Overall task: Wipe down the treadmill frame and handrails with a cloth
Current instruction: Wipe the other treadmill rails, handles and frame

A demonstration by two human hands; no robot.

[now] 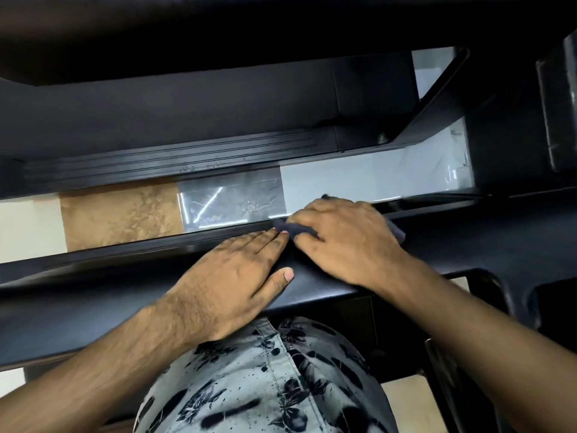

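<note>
Cloth (292, 228), dark and bunched, lies under your right hand (346, 235) on the far edge of the wide black handrail (93, 307) that crosses the view in front of you. One fold pokes out between your thumb and forefinger, and another corner shows past the heel of the hand on the right. Your right hand clasps it: the fingers bend over the wad and point left, the thumb sits against the fold, and the palm bears down on the rail.

Your left hand (237, 276) lies flat on the same rail just beside the right, holding nothing. Its fingers are straight and together and reach toward the cloth, with the fingertips touching or nearly touching the fold. The thumb is spread out to the side on the rail's top face. Both forearms come in from the bottom corners and cross the rail's near edge.

Beyond the rail, lower down, you look onto the treadmill frame: a ribbed black side rail (171, 160) runs left to right, with the dark belt deck (187, 110) behind it. Between the handrail and that side rail a strip of floor (121, 214) shows, with a cream tile, a brown mottled tile, a glossy grey tile carrying bright reflections, and a pale grey one to the right. Below the handrail your patterned shirt (265, 385), pale with dark floral print, fills the lower middle.
</note>
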